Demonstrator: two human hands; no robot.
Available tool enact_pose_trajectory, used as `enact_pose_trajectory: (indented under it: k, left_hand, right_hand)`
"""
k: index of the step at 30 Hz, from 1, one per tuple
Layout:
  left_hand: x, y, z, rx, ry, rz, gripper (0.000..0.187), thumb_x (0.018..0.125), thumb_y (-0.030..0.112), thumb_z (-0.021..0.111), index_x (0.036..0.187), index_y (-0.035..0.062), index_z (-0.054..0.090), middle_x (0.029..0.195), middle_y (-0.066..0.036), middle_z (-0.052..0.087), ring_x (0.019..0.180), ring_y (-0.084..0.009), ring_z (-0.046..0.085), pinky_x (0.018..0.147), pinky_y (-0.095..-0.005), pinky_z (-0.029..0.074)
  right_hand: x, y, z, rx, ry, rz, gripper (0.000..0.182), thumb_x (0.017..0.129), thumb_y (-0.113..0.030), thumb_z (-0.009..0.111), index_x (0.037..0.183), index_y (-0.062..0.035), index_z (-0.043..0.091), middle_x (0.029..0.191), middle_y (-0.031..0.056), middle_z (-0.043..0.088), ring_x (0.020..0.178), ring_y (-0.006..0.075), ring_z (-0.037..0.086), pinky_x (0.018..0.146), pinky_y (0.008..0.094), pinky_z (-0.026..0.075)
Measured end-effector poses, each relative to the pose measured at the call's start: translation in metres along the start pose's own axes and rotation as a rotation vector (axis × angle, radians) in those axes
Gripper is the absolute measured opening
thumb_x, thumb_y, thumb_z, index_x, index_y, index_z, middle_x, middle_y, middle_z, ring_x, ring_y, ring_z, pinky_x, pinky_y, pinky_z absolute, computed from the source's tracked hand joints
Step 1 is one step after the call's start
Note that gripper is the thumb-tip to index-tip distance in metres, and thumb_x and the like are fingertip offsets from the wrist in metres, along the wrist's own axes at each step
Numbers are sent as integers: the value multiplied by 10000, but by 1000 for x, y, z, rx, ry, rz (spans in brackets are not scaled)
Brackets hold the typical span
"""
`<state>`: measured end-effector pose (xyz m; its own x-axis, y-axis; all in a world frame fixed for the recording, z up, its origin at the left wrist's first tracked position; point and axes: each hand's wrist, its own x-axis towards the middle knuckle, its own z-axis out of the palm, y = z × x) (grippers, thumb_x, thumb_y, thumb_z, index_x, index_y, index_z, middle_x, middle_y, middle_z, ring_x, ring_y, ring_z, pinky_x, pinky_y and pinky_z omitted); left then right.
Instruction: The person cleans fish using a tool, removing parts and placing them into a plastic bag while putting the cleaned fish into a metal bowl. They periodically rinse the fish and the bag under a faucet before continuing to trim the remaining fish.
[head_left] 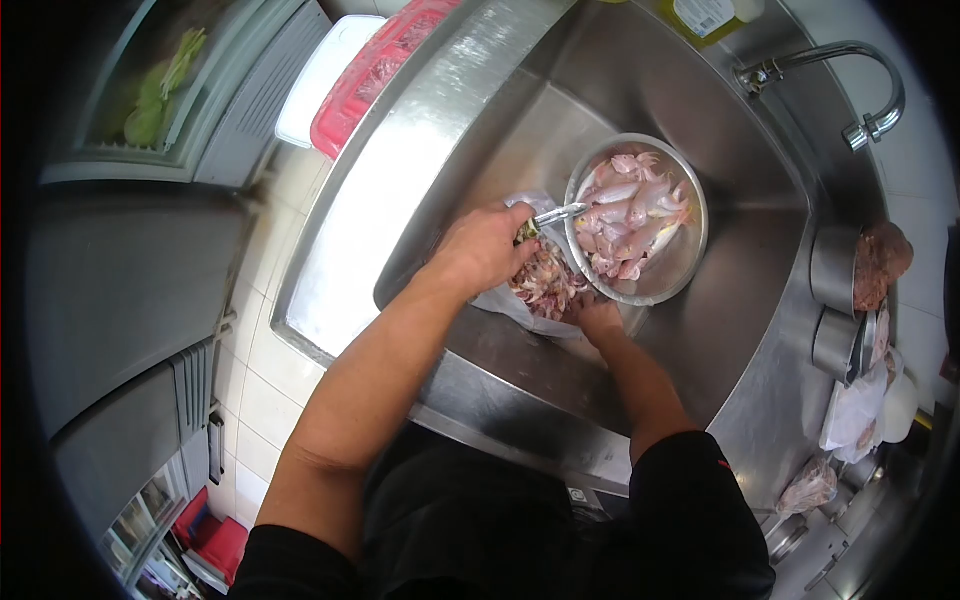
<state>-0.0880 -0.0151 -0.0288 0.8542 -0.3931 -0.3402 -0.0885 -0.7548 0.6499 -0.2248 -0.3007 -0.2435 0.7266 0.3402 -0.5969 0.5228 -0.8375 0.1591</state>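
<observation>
My left hand [480, 250] is closed round the handle of a metal tool [556, 214] that looks like scissors. Its tip points over the near left rim of a round metal bowl [702, 220], which holds several pinkish whole fish [625, 212]. Beside the bowl, a white plastic bag [495, 298] lies open in the sink, with a heap of reddish-brown fish scraps [545, 285] in it. My right hand [598, 316] reaches to the right edge of that heap; its fingertips are hidden among the scraps and the bag.
The steel sink [690, 75] surrounds the bowl and bag. A curved faucet [885, 75] stands at the upper right, near a yellowish bottle [705, 15]. Metal containers [835, 270] line the right edge. A red basket [375, 70] is beyond the left counter.
</observation>
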Motion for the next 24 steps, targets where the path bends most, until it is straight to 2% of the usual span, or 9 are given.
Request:
enact_pose_trajectory:
  k: [3,9,12,15,18,21,24]
  left_hand:
    - [-1,2,-3,17,-12,-21,363,855,295,661,1134,75,587,1054,-206,623,1027,-396,589,884,-466,470]
    - [2,-4,3,15,15,-31,332,853,292,664,1066,51,583,1020,-206,631,1010,-395,594,877,-460,472]
    - [3,-3,2,6,16,-52,325,852,288,666,1050,44,585,996,-208,635,1003,-394,597,869,-459,474]
    - [4,-3,-1,45,-21,-55,364,877,283,628,1178,83,579,1080,-198,641,1041,-396,593,925,-468,463]
    - [2,-4,0,25,-7,-67,352,878,283,626,1158,76,581,1073,-192,644,1036,-393,595,920,-468,464]
    - [1,-3,-2,25,-10,-82,329,880,280,624,1129,69,585,1071,-194,643,1041,-386,594,916,-467,464]
    - [0,-6,0,17,32,-89,316,882,279,622,1109,62,586,1075,-193,641,1050,-381,591,915,-466,465]
  right_hand:
    - [7,2,-2,15,-69,-48,295,878,-188,537,1169,-159,573,1110,107,533,902,250,642,686,365,541]
    - [8,2,-6,4,-43,-99,245,869,-190,556,1103,-157,623,1166,95,508,1040,257,593,741,365,536]
    - [8,3,-2,-96,9,-165,231,875,-193,551,1088,-154,631,1181,81,508,1079,280,569,777,378,531]
    - [5,8,-3,-101,24,-246,229,881,-201,545,1087,-149,631,1196,72,505,1095,301,550,807,392,522]
    - [3,9,-7,-79,-23,-253,279,879,-192,546,1125,-101,641,1243,83,489,1133,308,538,877,478,496]
    - [7,10,6,-150,22,-223,235,890,-219,532,1063,-112,650,1188,85,504,1056,290,547,775,402,511]
    - [14,3,15,-140,14,-148,228,897,-217,521,1043,-111,661,1191,90,500,1049,285,541,767,402,502]
